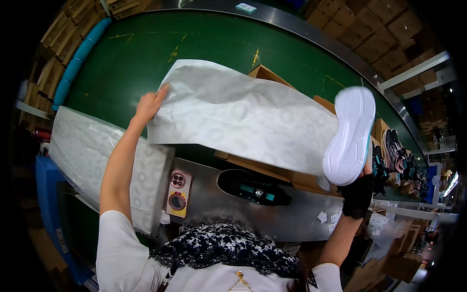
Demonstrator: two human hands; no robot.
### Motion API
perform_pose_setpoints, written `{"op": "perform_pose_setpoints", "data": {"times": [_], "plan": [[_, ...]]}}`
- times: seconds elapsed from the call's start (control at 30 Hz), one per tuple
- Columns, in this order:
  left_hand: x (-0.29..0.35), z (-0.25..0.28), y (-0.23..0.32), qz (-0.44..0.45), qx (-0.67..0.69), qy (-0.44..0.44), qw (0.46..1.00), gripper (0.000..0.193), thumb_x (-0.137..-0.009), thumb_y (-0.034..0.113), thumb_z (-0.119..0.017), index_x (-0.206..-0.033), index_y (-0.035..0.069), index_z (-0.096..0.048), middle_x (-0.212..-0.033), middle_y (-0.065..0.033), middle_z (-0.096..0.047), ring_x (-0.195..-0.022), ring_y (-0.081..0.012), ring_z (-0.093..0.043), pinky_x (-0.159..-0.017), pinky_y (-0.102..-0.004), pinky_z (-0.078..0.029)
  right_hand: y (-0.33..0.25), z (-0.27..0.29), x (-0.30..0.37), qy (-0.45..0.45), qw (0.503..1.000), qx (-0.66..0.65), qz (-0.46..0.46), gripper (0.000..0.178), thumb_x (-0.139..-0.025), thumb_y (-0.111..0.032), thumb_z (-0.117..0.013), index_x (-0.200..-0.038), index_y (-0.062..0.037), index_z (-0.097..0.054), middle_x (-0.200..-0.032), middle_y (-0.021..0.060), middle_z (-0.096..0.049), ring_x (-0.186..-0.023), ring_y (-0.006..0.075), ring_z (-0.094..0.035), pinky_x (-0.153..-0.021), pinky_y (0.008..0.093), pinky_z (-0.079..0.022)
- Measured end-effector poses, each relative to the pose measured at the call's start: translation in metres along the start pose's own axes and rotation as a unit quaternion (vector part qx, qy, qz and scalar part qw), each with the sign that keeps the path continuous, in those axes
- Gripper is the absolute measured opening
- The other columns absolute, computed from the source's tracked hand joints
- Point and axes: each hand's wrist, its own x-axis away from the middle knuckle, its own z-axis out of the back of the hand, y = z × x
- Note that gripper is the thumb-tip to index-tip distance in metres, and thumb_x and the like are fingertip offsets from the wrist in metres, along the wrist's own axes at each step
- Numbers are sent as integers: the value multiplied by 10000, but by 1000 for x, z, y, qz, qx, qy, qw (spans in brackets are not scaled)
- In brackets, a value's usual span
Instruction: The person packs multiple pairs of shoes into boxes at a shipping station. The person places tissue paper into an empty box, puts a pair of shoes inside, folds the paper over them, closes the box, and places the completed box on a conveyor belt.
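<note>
A wide sheet of white wrapping paper (233, 112) with a faint printed pattern stretches over an open cardboard box (275, 170), hiding most of it. My left hand (152, 103) pinches the sheet's left edge. In my right hand (359, 193), which wears a black fingerless glove, a shoe (349, 136) is held up with its white sole showing. It overlaps the right end of the sheet, and my right fingers are mostly hidden behind it. Between my arms a black shoe (255, 189) with teal details lies on the metal ledge (204, 177).
A stack of patterned paper (104, 160) lies at the left, beside a phone (178, 193). Small white labels (323, 217) sit on the ledge at right. Several dark shoes (395, 153) line the far right. Beyond the box runs a green belt (146, 41).
</note>
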Motion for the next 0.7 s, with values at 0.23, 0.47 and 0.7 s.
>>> {"op": "perform_pose_setpoints", "data": {"times": [0.23, 0.47, 0.7], "plan": [[-5, 50, 56, -43, -74, 64, 994, 667, -790, 613, -379, -807, 1, -644, -799, -225, -609, -801, -376, -581, -711, -416, -447, 80, -140, -19, -18, 997, -3, -75, 334, -760, -278, -626, -908, 17, -580, -737, 26, -587, -663, 119, -502, -628, 268, -407], [-14, 71, 46, 15, -120, 16, 993, 761, -775, 678, -318, -788, -9, -644, -819, -212, -615, -805, -353, -589, -722, -401, -454, 50, -121, 12, -16, 981, -13, -191, 268, -768, -236, -603, -921, -17, -587, -752, 21, -576, -692, 124, -529, -619, 251, -418], [-16, 38, 3, 48, -92, 58, 993, 805, -775, 693, -283, -813, -32, -632, -844, -262, -595, -845, -393, -572, -756, -435, -437, 107, 36, 30, 222, 941, 242, -78, 355, -791, -275, -585, -960, 33, -542, -815, 99, -589, -714, 237, -557, -626, 343, -457]]}}
